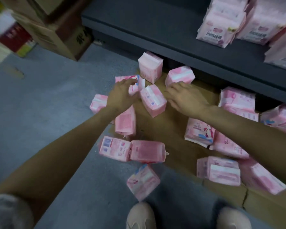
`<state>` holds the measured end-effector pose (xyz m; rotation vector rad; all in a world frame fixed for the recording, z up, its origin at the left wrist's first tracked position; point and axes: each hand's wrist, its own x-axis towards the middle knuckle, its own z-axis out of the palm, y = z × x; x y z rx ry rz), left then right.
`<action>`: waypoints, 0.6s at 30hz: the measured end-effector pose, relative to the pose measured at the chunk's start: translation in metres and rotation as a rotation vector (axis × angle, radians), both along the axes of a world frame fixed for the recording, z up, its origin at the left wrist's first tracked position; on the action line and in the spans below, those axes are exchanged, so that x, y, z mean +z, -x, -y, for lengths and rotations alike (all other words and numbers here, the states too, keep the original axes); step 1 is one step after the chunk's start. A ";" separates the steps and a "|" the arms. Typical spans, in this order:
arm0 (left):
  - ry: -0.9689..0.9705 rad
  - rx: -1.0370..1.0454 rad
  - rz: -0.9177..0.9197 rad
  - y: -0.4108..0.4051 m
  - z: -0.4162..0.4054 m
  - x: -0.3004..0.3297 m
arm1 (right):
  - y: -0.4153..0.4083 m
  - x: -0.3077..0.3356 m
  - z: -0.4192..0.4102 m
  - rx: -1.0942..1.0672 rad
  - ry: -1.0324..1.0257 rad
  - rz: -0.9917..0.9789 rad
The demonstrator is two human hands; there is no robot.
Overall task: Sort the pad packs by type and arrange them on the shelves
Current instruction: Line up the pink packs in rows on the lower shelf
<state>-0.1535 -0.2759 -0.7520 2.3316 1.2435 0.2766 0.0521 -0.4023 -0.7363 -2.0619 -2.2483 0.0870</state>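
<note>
The left hand (120, 95) curls its fingers round a small pink pack (135, 86) at the far left of the scattered pad packs (147, 152), which lie on flattened cardboard (175, 126) and the grey floor (40, 104). The right hand (183, 96) hovers spread and loose, holding nothing, between a middle pack (153, 100) and a farther one (179, 76). More packs (221, 20) stand on the dark shelf (155, 30) at far right.

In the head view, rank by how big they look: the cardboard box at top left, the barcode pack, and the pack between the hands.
1. Cardboard box, clearly largest.
2. Barcode pack.
3. Pack between the hands.
The two packs look alike; the barcode pack lies nearer the camera, so their order is unsure.
</note>
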 end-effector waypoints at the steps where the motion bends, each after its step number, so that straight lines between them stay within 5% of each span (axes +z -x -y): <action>1: 0.001 0.010 0.014 -0.015 -0.012 -0.001 | -0.004 0.001 -0.016 -0.022 -0.018 0.007; 14: 0.143 0.245 -0.076 -0.142 -0.103 -0.065 | -0.060 -0.047 -0.117 -0.138 -0.087 0.108; 18: 0.255 0.287 0.157 -0.102 -0.085 -0.044 | -0.071 -0.057 -0.116 -0.070 -0.150 -0.092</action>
